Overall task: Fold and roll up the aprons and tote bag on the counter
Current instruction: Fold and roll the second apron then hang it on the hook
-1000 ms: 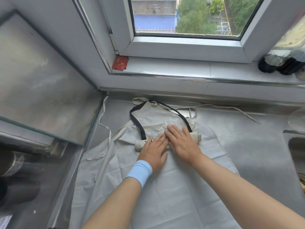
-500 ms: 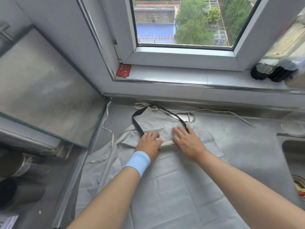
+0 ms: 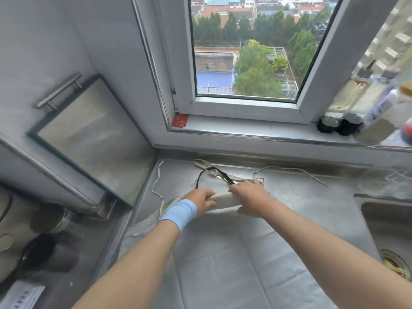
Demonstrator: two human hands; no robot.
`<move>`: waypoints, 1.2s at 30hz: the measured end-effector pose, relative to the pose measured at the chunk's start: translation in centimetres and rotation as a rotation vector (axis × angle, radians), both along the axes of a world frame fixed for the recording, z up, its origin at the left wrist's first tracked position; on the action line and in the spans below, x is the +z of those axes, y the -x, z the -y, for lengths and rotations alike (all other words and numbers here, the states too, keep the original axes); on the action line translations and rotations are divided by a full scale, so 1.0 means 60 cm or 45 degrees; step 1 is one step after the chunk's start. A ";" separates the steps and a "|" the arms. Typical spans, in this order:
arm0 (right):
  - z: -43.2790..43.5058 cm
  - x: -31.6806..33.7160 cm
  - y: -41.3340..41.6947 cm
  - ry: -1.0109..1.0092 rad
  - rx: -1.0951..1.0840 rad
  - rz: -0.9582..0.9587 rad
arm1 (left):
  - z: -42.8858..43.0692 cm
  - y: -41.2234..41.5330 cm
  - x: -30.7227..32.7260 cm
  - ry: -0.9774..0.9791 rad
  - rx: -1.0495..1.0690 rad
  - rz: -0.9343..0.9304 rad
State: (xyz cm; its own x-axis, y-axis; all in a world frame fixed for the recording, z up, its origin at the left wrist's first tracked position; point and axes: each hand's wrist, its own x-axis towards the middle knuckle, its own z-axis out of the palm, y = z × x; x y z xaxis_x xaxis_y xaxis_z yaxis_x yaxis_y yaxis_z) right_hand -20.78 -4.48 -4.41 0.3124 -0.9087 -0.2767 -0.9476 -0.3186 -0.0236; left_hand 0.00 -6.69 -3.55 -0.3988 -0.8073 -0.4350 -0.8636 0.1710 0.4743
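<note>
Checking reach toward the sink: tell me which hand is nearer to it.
Right. The right hand grips the end of the rolled cloth on the side toward the sink. The left hand grips the opposite end, farther from it.

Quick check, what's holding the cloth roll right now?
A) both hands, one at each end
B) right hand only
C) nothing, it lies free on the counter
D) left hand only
A: the left hand and the right hand each grip one end of the cloth roll.
</note>
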 end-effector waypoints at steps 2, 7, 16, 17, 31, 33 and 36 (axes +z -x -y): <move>-0.007 0.016 -0.009 -0.020 -0.070 0.090 | -0.005 -0.005 0.014 0.059 0.037 0.048; 0.001 0.093 -0.023 -0.034 -0.015 0.149 | -0.028 -0.018 0.070 -0.052 0.054 -0.117; -0.043 0.157 -0.055 0.783 0.338 0.211 | -0.073 -0.059 0.159 -0.639 0.416 -0.976; -0.051 0.163 -0.064 0.822 0.326 0.158 | -0.080 -0.064 0.165 -0.687 0.412 -1.056; -0.137 0.285 -0.152 0.639 -0.175 0.784 | -0.193 -0.109 0.242 -0.415 0.421 -1.273; -0.149 0.307 -0.161 0.445 -0.338 0.932 | -0.209 -0.111 0.255 -0.280 0.528 -1.177; -0.166 0.338 -0.186 0.156 -0.515 1.244 | -0.231 -0.116 0.269 -0.334 0.412 -1.299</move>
State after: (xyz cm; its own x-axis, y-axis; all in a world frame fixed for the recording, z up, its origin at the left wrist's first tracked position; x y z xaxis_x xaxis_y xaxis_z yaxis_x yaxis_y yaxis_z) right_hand -9.62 5.47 15.85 0.0180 -0.9994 0.0311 -0.5707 -0.0358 -0.8204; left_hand 6.98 7.15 12.62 -0.4546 -0.8692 -0.1946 -0.0316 -0.2026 0.9787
